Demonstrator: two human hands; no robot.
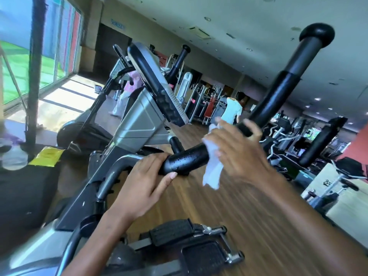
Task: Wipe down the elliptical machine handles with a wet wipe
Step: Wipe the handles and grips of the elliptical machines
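Note:
The elliptical's black foam handle (pixel 187 159) runs from centre frame up to a round knob at the top right, with water droplets on its lower stretch. My left hand (pixel 147 182) grips the lower end of that handle. My right hand (pixel 237 150) wraps a white wet wipe (pixel 213 166) round the handle a little higher up; part of the wipe hangs loose below. A second black handle (pixel 320 144) stands to the right, apart from both hands.
The machine's grey console (pixel 157 86) and column sit left of the handle, black pedals (pixel 179 234) below. A yellow packet (pixel 47 156) lies on a black surface at left. Other gym machines and two people stand farther back on the wooden floor.

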